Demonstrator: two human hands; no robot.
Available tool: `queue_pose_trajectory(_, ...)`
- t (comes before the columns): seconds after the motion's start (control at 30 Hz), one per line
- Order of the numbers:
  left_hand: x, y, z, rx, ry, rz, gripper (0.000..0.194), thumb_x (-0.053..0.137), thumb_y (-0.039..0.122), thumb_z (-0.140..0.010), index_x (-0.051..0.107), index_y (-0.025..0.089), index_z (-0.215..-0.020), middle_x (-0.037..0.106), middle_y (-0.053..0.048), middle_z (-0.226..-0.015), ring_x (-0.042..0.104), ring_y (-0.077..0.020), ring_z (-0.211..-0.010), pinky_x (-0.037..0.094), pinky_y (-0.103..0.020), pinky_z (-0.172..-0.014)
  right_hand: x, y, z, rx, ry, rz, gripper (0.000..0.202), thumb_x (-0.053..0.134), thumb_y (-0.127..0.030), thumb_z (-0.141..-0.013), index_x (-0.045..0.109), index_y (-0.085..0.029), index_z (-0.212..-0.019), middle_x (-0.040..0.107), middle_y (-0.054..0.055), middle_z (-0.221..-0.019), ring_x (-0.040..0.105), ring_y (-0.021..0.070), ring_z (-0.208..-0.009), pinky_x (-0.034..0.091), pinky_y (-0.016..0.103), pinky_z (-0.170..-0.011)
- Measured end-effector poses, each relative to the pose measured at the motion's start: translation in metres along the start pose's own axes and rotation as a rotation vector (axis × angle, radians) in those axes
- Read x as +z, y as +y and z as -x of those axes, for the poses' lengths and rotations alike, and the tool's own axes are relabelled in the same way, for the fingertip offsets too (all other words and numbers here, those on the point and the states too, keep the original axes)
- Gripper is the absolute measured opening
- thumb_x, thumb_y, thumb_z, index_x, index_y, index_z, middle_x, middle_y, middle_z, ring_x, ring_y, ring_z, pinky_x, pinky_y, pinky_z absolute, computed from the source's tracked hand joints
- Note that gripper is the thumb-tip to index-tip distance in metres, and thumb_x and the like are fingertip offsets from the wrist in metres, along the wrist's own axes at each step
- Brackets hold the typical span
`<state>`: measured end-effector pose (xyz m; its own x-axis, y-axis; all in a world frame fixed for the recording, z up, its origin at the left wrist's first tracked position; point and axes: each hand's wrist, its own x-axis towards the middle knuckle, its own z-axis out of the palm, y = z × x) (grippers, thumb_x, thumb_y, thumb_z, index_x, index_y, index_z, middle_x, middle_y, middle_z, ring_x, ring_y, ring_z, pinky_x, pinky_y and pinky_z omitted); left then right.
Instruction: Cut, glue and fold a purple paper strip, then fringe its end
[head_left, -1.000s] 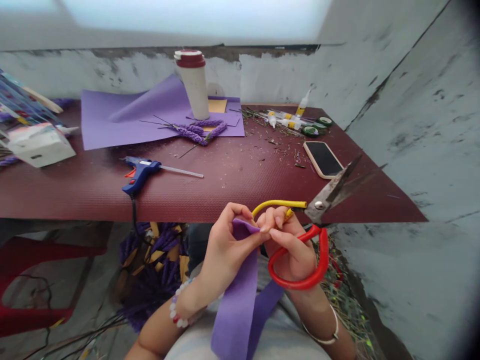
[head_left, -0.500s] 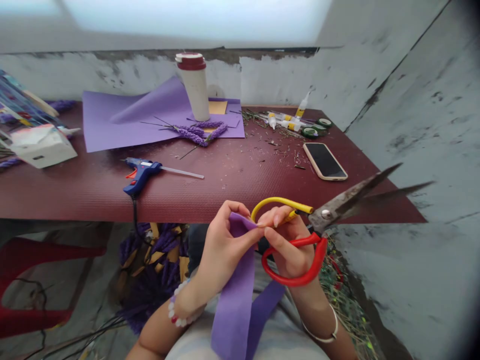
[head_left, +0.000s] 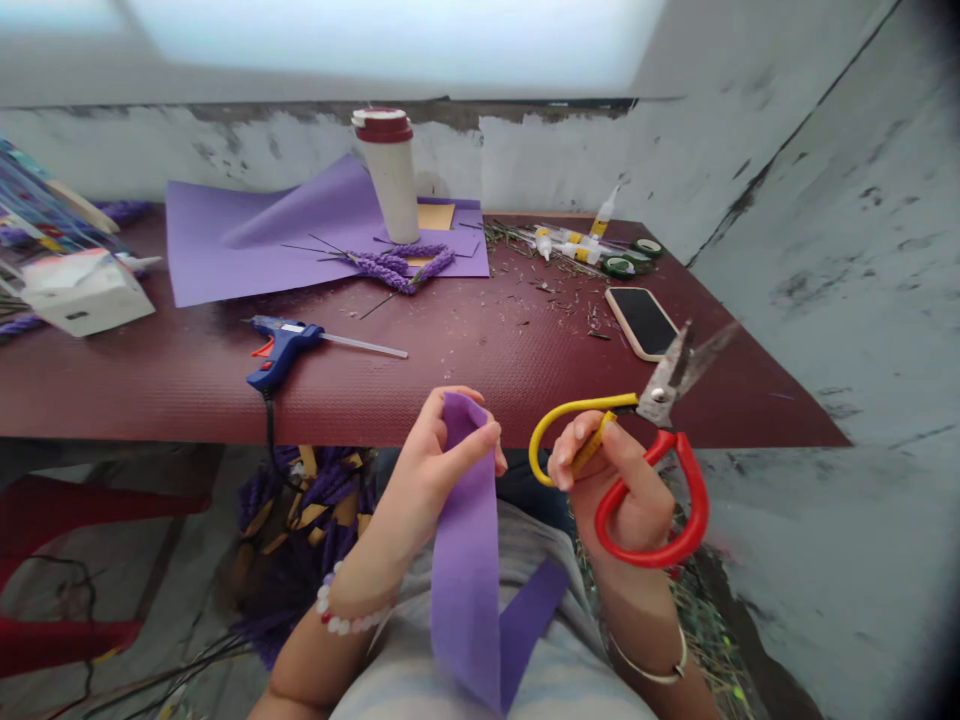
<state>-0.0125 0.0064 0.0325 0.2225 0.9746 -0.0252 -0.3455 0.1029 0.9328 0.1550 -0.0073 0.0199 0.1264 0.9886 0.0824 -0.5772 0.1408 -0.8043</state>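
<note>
My left hand [head_left: 442,450] pinches the top end of a long purple paper strip [head_left: 466,560] between thumb and fingers. The strip hangs down over my lap and doubles back up to the right. In my right hand [head_left: 619,480] is a pair of scissors [head_left: 658,395], one handle yellow and the other red. Its blades are spread apart and point up and to the right, away from the strip. The fingers of that hand are curled about the yellow handle, and the two hands are apart, just in front of the table's near edge.
On the dark red table [head_left: 480,350] lie a blue glue gun [head_left: 281,350], a phone [head_left: 641,322], purple flower stems [head_left: 397,268] and purple sheets [head_left: 262,230] with a lidded cup [head_left: 391,180]. Small glue bottles [head_left: 581,252] stand far right; a white box [head_left: 86,290] sits left.
My right hand has drawn away from my left, to the right, carrying the scissors with it. The blades now point more steeply upward. The left hand still holds the strip.
</note>
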Motion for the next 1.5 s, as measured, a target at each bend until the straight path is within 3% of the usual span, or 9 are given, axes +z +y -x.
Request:
queue_pose_trajectory(0.13, -0.004, 0.007, -0.009, -0.018, -0.054, -0.015, 0.032, 0.074, 0.026, -0.089, 0.055, 0.022, -0.114, 0.066, 0.002, -0.094, 0.066, -0.0112, -0.076, 0.053, -0.022, -0.069, -0.004, -0.005, 0.003, 0.031, -0.047, 0.025, 0.020, 0.074, -0.032, -0.085, 0.072, -0.018, -0.071, 0.071, 0.002, -0.060, 0.060, 0.0100, -0.043, 0.050, 0.019, -0.044)
queue_pose_trajectory(0.33, -0.002, 0.006, -0.015, 0.064, -0.098, -0.249, 0.023, 0.072, 0.023, -0.092, 0.057, 0.021, -0.110, 0.066, 0.003, -0.089, 0.065, -0.0110, -0.075, 0.050, -0.023, -0.072, -0.002, 0.000, 0.008, 0.050, -0.105, 0.062, 0.017, 0.075, -0.031, -0.089, 0.074, -0.018, -0.078, 0.076, 0.002, -0.067, 0.069, 0.0129, -0.050, 0.057, 0.020, -0.050)
queue_pose_trajectory(0.63, 0.006, 0.004, -0.008, 0.164, -0.128, -0.393, 0.022, 0.072, 0.021, -0.092, 0.062, 0.022, -0.111, 0.069, 0.001, -0.098, 0.066, -0.0140, -0.090, 0.050, -0.026, -0.084, -0.004, 0.013, 0.011, 0.000, -0.125, 0.146, 0.019, 0.071, -0.032, -0.093, 0.064, -0.020, -0.080, 0.067, -0.003, -0.059, 0.058, 0.0108, -0.050, 0.050, 0.022, -0.051)
queue_pose_trajectory(0.83, 0.007, 0.005, -0.008, 0.023, -0.122, -0.175, 0.028, 0.067, 0.021, -0.091, 0.060, 0.022, -0.118, 0.074, -0.002, -0.099, 0.070, -0.0160, -0.084, 0.054, -0.026, -0.075, 0.001, 0.010, 0.011, -0.010, -0.114, 0.214, 0.021, 0.071, -0.033, -0.089, 0.061, -0.021, -0.075, 0.062, -0.003, -0.056, 0.054, 0.0119, -0.049, 0.046, 0.026, -0.051)
queue_pose_trajectory(0.97, 0.002, 0.002, -0.019, -0.038, -0.081, -0.007, 0.042, 0.074, 0.021, -0.084, 0.058, 0.021, -0.123, 0.074, -0.009, -0.120, 0.073, -0.0169, -0.081, 0.056, -0.025, -0.065, 0.006, 0.008, 0.008, -0.036, -0.063, 0.309, 0.021, 0.079, -0.033, -0.081, 0.063, -0.021, -0.074, 0.065, -0.001, -0.061, 0.059, 0.0140, -0.055, 0.049, 0.028, -0.053)
queue_pose_trajectory(1.17, -0.004, 0.004, -0.039, -0.013, -0.012, 0.083, 0.054, 0.084, 0.020, -0.077, 0.056, 0.018, -0.122, 0.073, -0.014, -0.128, 0.078, -0.0272, -0.101, 0.061, -0.026, -0.071, 0.002, 0.012, 0.007, -0.029, -0.037, 0.204, 0.026, 0.076, -0.038, -0.086, 0.059, -0.022, -0.075, 0.060, -0.004, -0.051, 0.053, 0.0119, -0.045, 0.044, 0.025, -0.048)
queue_pose_trajectory(1.37, -0.005, 0.006, -0.044, -0.043, 0.009, 0.107, 0.048, 0.085, 0.023, -0.078, 0.060, 0.016, -0.118, 0.076, -0.015, -0.124, 0.079, -0.0289, -0.102, 0.061, -0.026, -0.068, -0.003, 0.012, 0.006, 0.008, -0.023, 0.272, 0.035, 0.078, -0.046, -0.085, 0.058, -0.021, -0.072, 0.062, -0.003, -0.052, 0.056, 0.0123, -0.045, 0.048, 0.025, -0.047)
queue_pose_trajectory(1.5, -0.004, 0.005, -0.042, -0.066, 0.003, 0.035, 0.037, 0.083, 0.034, -0.081, 0.064, 0.015, -0.107, 0.080, -0.013, -0.112, 0.080, -0.0264, -0.088, 0.060, -0.025, -0.059, -0.004, 0.012, 0.004, -0.013, -0.023, 0.398, 0.034, 0.078, -0.048, -0.084, 0.062, -0.020, -0.074, 0.069, 0.002, -0.064, 0.060, 0.0141, -0.051, 0.052, 0.027, -0.050)
